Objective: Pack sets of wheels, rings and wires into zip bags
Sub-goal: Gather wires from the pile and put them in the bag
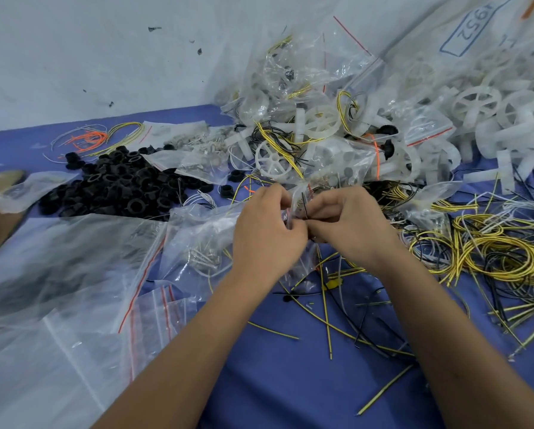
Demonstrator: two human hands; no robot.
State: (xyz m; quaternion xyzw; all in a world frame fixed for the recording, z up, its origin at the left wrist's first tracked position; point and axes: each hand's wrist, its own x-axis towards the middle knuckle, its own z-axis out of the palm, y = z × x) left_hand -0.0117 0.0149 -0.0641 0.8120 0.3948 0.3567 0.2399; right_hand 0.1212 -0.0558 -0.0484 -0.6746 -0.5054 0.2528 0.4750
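Note:
My left hand (267,233) and my right hand (346,224) meet at the middle of the table, both pinching the top of a small clear zip bag (299,199). A thin black wire sticks up between the fingers. The bag's lower part hangs below my hands, partly hidden. Black rings (120,184) lie heaped at the left. White wheels (273,159) and filled bags pile up behind my hands. Yellow and black wires (500,252) tangle at the right.
Large clear bags with red zip lines (74,274) cover the left front. Loose wire pieces (327,320) lie on the blue tabletop (290,382) between my forearms. A big sack of white wheels (491,88) leans against the wall at the back right.

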